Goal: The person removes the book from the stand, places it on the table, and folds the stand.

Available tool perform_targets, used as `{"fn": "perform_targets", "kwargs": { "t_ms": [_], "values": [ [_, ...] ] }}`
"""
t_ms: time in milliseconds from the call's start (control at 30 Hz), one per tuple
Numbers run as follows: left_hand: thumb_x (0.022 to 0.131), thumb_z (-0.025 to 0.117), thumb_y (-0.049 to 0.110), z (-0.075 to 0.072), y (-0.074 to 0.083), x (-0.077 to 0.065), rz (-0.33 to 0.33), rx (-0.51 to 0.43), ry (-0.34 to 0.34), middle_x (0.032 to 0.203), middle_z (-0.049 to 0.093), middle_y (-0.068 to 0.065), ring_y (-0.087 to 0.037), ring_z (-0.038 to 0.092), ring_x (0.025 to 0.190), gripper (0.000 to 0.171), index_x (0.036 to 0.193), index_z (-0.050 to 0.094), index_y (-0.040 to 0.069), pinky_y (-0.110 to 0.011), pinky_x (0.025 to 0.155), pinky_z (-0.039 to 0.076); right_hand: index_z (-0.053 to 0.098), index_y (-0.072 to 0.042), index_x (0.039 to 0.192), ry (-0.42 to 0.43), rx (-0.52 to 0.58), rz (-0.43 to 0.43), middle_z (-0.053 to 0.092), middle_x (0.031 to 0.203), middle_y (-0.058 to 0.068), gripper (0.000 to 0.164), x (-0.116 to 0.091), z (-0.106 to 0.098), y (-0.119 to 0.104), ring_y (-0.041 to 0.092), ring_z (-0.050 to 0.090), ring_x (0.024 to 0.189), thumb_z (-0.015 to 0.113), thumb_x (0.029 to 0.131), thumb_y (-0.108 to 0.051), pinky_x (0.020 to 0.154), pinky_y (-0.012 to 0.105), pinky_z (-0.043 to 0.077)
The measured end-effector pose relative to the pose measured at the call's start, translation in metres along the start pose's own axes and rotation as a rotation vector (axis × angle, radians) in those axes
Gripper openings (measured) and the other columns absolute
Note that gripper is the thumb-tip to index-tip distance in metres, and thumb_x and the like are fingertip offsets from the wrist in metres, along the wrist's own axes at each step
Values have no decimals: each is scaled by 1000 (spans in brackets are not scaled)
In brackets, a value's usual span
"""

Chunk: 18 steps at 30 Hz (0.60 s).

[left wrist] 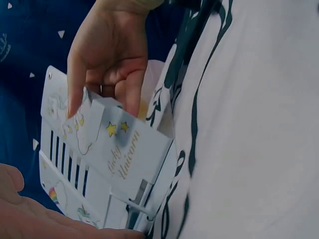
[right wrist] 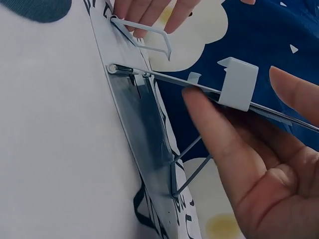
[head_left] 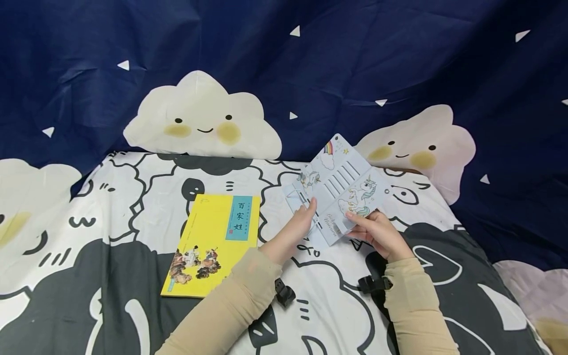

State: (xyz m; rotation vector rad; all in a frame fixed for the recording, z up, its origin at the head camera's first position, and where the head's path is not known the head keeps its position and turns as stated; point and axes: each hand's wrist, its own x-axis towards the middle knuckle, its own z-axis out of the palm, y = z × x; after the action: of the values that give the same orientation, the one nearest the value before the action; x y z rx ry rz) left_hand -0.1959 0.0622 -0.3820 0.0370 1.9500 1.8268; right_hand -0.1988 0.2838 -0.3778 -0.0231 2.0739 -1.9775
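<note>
**Two hands handle a partly unfolded unicorn stand beside a yellow book**

From where I stand, a person holds a pale folding stand (head_left: 335, 203), tilted, just right of the frame's centre above a cloth (head_left: 328, 308) patterned with cartoon sheep. Whether its base touches the cloth, I cannot tell. The right hand (head_left: 383, 236) pinches the slotted panel at its lower right edge, thumb in front, fingers behind. The left hand (head_left: 293, 234) touches the stand's lower left side; its fingers look fairly straight, with the thumb apart.

The step in hand seems to be adjusting the stand: in the right wrist view, the base plate (right wrist: 144, 134) and panel sit at an angle, and a wire bracket (right wrist: 139, 25) sticks out. The next move probably calls for steadying the base while setting the panel's lean.

Gold lettering (left wrist: 124, 152) on the stand reads "Lucky Unicorn", among printed unicorns, stars and a rainbow. Left of centre lies the yellow book (head_left: 208, 236), face up and apart from the stand; its blue title strip (head_left: 240, 236) carries the characters 百家姓. Smaller print there is too fine to read.
</note>
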Motion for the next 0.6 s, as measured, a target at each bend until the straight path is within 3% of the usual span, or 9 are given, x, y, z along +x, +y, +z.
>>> {"fn": "perform_targets", "kwargs": {
  "t_ms": [100, 300, 600],
  "values": [
    [95, 20, 74, 1, -3, -2, -13, -7, 9, 168, -1, -11, -30, -7, 155, 91, 160, 9, 10, -64, 120, -3, 59, -3, 114, -19, -7, -4, 75, 99, -4, 20, 0, 1, 0, 12, 73, 93, 63, 98, -15, 82, 31, 60],
    [98, 20, 69, -2, -6, 2, 59, -75, -1, 168, 8, -10, -29, -1, 155, 83, 159, 20, 13, -57, 123, -2, 56, 0, 119, -16, -19, -1, 75, 99, -3, 28, -1, 4, -2, 13, 73, 93, 64, 97, -16, 82, 32, 60],
    [98, 20, 71, -14, -4, 5, 10, -100, 29, 167, 12, -8, -29, 4, 155, 85, 159, 22, 11, -54, 125, 3, 48, 5, 133, -37, 11, -15, 70, 110, 0, 43, 0, 22, -2, 15, 72, 98, 64, 97, -11, 86, 35, 59]
  ]
}}
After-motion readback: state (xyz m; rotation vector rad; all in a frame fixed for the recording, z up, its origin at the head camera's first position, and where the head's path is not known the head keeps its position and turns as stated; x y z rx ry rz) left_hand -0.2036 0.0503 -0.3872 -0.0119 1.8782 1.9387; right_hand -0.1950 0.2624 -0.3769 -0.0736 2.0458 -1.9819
